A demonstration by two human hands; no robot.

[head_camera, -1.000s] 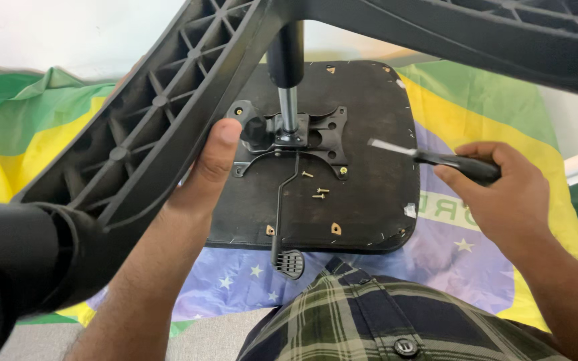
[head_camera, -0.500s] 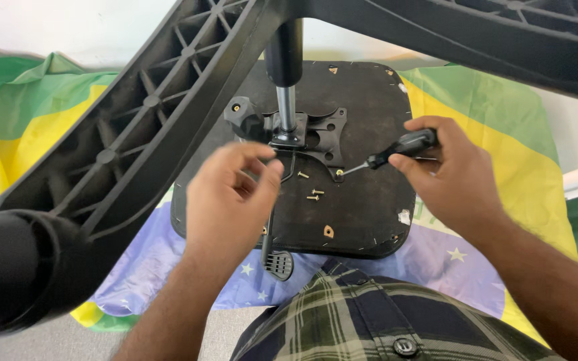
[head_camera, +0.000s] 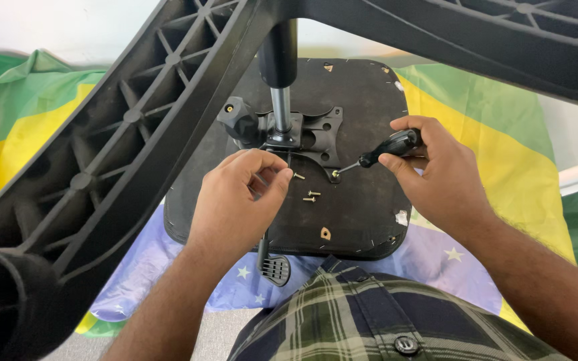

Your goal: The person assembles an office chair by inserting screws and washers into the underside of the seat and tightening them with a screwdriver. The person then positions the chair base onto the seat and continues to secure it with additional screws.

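Right hand [head_camera: 446, 177] gripped screwdriver [head_camera: 379, 155], tip slanted down-left onto screw [head_camera: 335, 173] in plate [head_camera: 322, 137]. Left hand [head_camera: 239, 200] pinched shut (contents hidden), near loose screws [head_camera: 310, 196]. Right hand nearer.

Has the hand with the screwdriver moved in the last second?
Yes. The right hand swung the screwdriver in from the seat's right side, so its tip now sits at the metal bracket.

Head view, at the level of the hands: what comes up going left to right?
Ribbed black chair-base leg → left hand → loose screws on the seat underside → screwdriver → right hand → yellow-green cloth.
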